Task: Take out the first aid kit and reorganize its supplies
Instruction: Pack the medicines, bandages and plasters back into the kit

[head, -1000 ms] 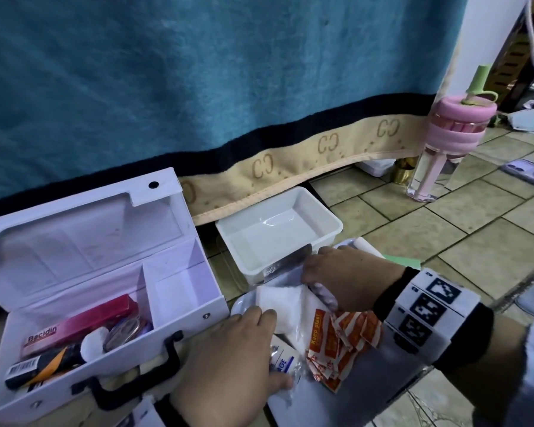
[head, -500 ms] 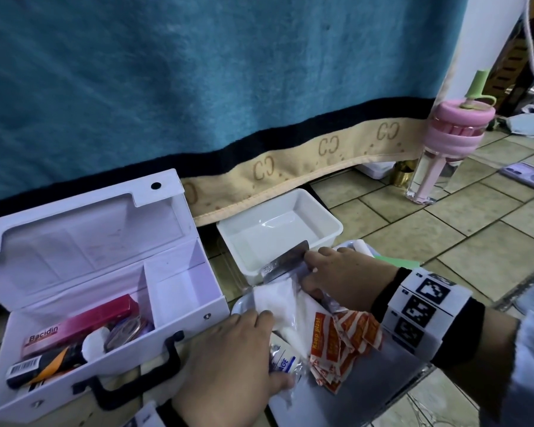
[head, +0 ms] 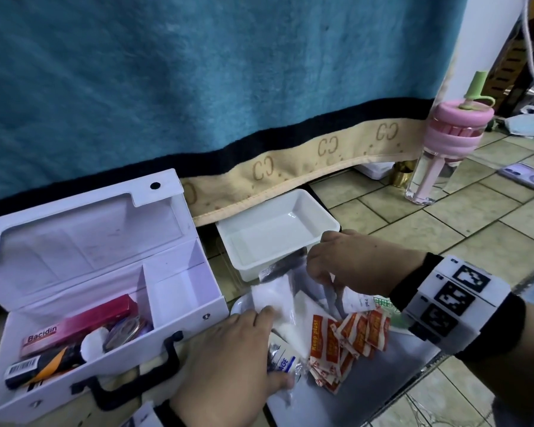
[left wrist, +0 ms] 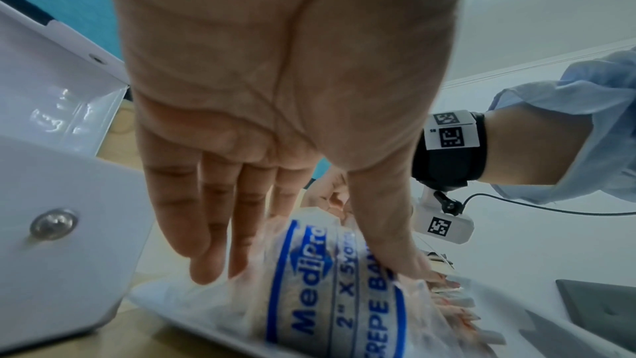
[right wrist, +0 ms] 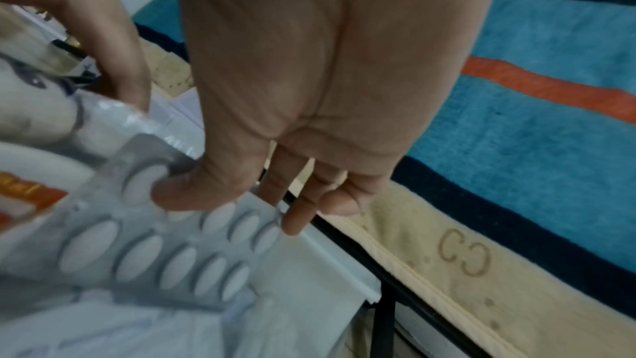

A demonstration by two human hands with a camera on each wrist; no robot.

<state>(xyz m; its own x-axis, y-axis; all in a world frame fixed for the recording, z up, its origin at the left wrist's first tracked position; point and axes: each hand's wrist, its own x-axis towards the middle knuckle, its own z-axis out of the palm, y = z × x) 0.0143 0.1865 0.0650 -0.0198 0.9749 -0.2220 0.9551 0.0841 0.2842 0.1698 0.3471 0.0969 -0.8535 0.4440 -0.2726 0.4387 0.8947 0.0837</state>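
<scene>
Head view, kit: white plastic first aid case [head: 84, 291] stands open at lower left, lid up; its left compartment holds a pink Bacidin box [head: 74, 326], its right compartment looks bare.
Tray: white rectangular plastic tray [head: 316, 215] sits at frame centre, just beyond the pile, nothing in it.
Pile: loose supplies lie at lower centre, orange plaster strips [head: 349, 337] among white gauze packets [head: 275, 295].
Left hand: the left hand [head: 228, 368] lies flat, fingers straight, pressing a clear-wrapped Medipro crepe bandage roll [left wrist: 339, 282] onto the pile.
Right hand: the right hand [head: 355, 260] pinches a silver blister sheet of white oval tablets [right wrist: 165, 244] between thumb and fingers, lifted at the tray's near edge.
Step, as I judge it: sorting the tablets out of the pile into the tray or the case.
Doing it well: keep the left palm down so neighbouring packets do not drag along; grip the foil by its edge, not the blisters; lift it clear before carrying across.
</scene>
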